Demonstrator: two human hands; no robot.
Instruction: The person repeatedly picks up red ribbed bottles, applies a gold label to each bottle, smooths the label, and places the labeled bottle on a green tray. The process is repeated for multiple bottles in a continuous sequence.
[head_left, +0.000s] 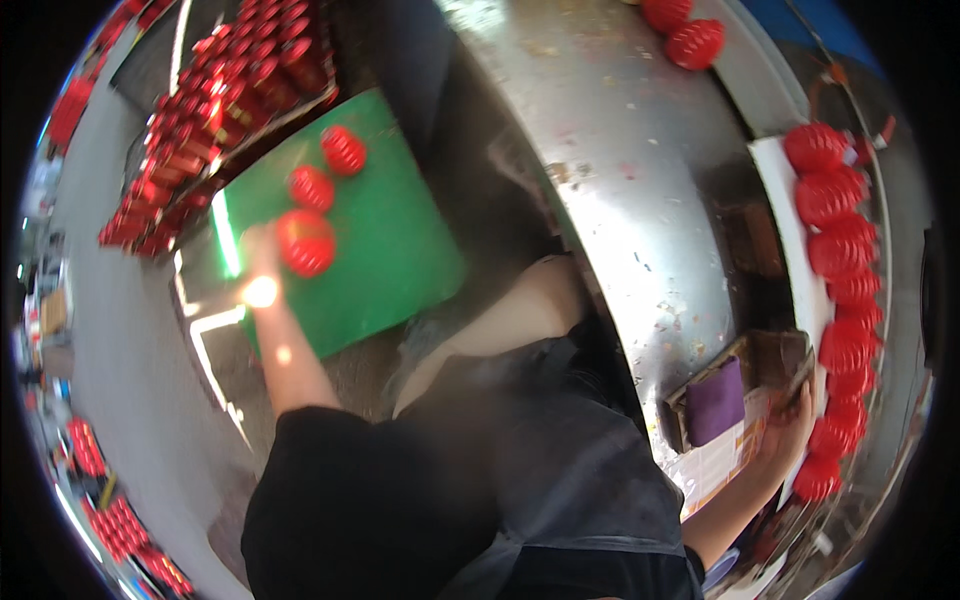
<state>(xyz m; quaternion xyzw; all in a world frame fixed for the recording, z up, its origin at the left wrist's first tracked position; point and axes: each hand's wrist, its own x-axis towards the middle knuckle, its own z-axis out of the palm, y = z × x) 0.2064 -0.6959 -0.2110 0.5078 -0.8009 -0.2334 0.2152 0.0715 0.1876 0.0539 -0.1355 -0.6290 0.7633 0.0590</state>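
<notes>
My left arm reaches out over a green board, where my left hand point(262, 248) is beside a red ribbed rounded piece point(306, 243). Glare and motion smear its fingers, so I cannot tell whether it touches the piece. Farther along the green board point(390, 240) lie two more such pieces, a middle one point(311, 188) and a far one point(344, 150). At the right, my right hand point(790, 425) lies against the end of a worn open box point(765, 350), fingers stretched along its edge. A folded purple cloth point(715, 401) rests in the box.
A metal worktable point(610, 180) runs along my right side. Several red ribbed pieces point(838, 250) line a white ledge at its far side; others point(695, 44) lie near the top. Stacked red items point(225, 110) stand beyond the green board. Grey floor point(110, 270) stretches at the left.
</notes>
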